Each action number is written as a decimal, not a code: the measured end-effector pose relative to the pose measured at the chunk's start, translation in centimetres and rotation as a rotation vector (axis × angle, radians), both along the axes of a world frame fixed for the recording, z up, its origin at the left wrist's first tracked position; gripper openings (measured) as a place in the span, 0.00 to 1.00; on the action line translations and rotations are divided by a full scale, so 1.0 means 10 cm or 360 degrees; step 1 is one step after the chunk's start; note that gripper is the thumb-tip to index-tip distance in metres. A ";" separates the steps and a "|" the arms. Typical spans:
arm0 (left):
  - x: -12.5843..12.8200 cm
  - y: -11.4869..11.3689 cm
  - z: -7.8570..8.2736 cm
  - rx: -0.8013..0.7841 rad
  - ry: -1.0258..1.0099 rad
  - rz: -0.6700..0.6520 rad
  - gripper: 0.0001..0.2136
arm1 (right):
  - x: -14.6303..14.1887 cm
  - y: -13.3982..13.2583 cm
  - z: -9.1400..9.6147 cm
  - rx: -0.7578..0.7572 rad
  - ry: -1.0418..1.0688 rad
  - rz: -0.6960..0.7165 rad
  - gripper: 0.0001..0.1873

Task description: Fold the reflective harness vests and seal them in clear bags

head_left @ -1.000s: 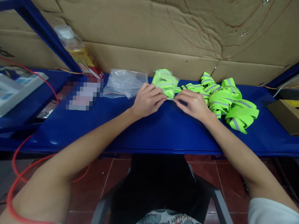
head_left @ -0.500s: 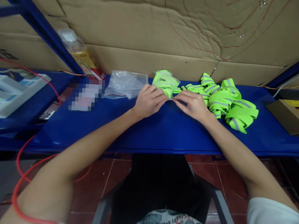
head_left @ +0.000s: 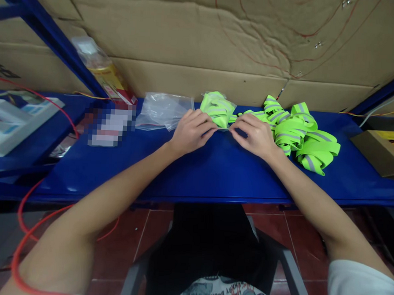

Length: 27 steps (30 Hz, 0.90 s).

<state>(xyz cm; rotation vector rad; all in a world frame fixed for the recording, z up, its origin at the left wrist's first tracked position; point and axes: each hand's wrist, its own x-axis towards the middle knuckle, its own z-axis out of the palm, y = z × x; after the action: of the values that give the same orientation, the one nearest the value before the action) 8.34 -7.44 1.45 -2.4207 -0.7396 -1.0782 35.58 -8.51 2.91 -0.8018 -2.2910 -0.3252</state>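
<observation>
A clear plastic bag (head_left: 219, 108) with a folded neon-green reflective strap inside lies at the back of the blue table. My left hand (head_left: 193, 132) pinches the left end of the bag's near edge. At the right end of that same edge, the thumb and fingers of my right hand (head_left: 254, 135) are closed in a pinch. A short stretch of the edge shows between my fingertips. Beside my right hand lies a heap of loose neon-green reflective straps (head_left: 292, 130) with grey stripes. Flat clear plastic bags (head_left: 166, 110) lie left of my left hand.
A bottle with a yellow and red label (head_left: 105, 72) stands at the back left, near a pixelated item (head_left: 110, 125). Cardboard (head_left: 176, 40) lines the back. An open cardboard box (head_left: 381, 150) sits at the right end. A red hose (head_left: 22, 244) loops at lower left.
My hands have drawn slightly apart along the bag's near edge, the left one shifting a little to the left. The straps and the flat bags stay where they were.
</observation>
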 end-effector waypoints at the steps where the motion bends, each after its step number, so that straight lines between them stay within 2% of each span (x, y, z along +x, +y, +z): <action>1: 0.00 0.00 0.00 0.0010 0.0031 -0.0004 0.07 | -0.02 -0.01 0.00 0.0028 -0.0007 0.0006 0.14; 8: 0.10 -0.03 -0.03 0.0160 0.0099 -0.0072 0.07 | -0.13 -0.04 -0.06 0.0065 -0.0088 0.0043 0.13; 14: 0.07 -0.03 -0.01 -0.0061 0.0037 -0.0024 0.08 | -0.08 -0.02 -0.02 0.0055 -0.0133 -0.0008 0.16; 22: 0.07 -0.04 0.00 0.0095 0.0167 -0.0009 0.10 | -0.14 -0.04 -0.05 0.0023 -0.0082 0.0028 0.13; 27: 0.07 -0.05 0.03 0.0020 0.0090 -0.0021 0.07 | -0.10 -0.02 -0.02 0.0055 -0.0176 -0.0014 0.15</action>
<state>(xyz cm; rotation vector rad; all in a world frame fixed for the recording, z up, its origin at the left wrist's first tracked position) 9.09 -7.98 1.79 -2.4382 -0.6972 -1.0116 34.57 -8.69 2.69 -0.7947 -2.3783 -0.4216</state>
